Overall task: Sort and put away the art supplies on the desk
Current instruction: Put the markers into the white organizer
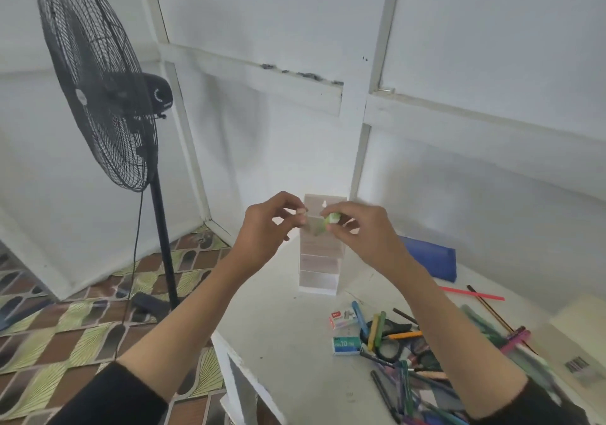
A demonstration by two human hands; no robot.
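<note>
1. two hands are raised above the far part of the desk (295, 326), and a small green and white item (329, 219) is held in the air between them, just in front of the clear drawer organiser (319, 267).
2. the item is pinched by the right hand (364, 227) between thumb and fingertips; its left end appears to be nipped by the thumb and forefinger of the left hand (262, 224), though blur leaves the exact contact unclear.
3. the item is judged to be light, small and probably soft or wrapped, perhaps an eraser. a fingertip pinch across its short sides should be enough, and hard squeezing is not called for.
4. the organiser stands near the far edge of the desk. it is judged to be stiff, light and easily tipped, so it may need steadying if a drawer is pulled.
5. a blue pouch (429, 259) lies along the far edge, to the right of the organiser.
6. a pile of pens (403, 359) is spread toward the near right edge, with two staple boxes (342, 318) at its left side. the pens are judged to be thin and prone to rolling, and are best gathered by the middle of their barrels.
7. most of the sorting is judged to be not yet done.
</note>
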